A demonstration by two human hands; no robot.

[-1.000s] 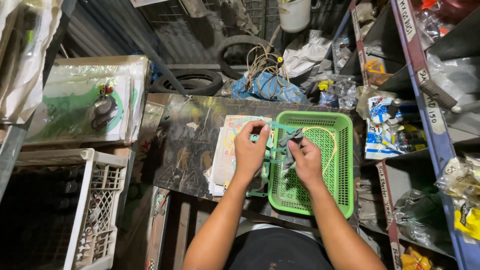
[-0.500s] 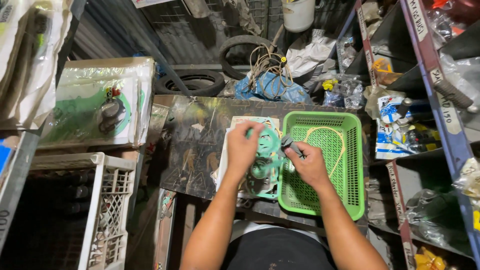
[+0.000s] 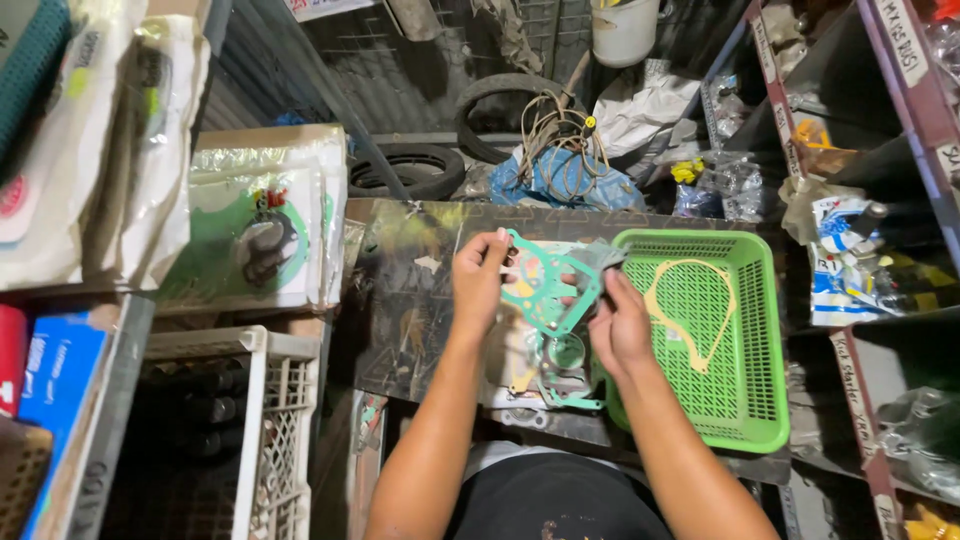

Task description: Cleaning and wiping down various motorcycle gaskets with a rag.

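Observation:
My left hand and my right hand hold a thin green gasket up between them, above a dark board. The left hand pinches its left edge, the right hand grips its right side along with a small grey piece. Under the hands lie more green and tan gaskets on a pale sheet. To the right sits a green mesh basket with a tan gasket lying in it.
A white plastic crate stands at the lower left. Bagged gasket packs lean at the left. Old tyres, a blue bag with cords and a white bucket are at the back. Shelves of packaged parts fill the right.
Both hands moved left, away from the green basket, and lifted a green gasket up over the board. The view shifted slightly right.

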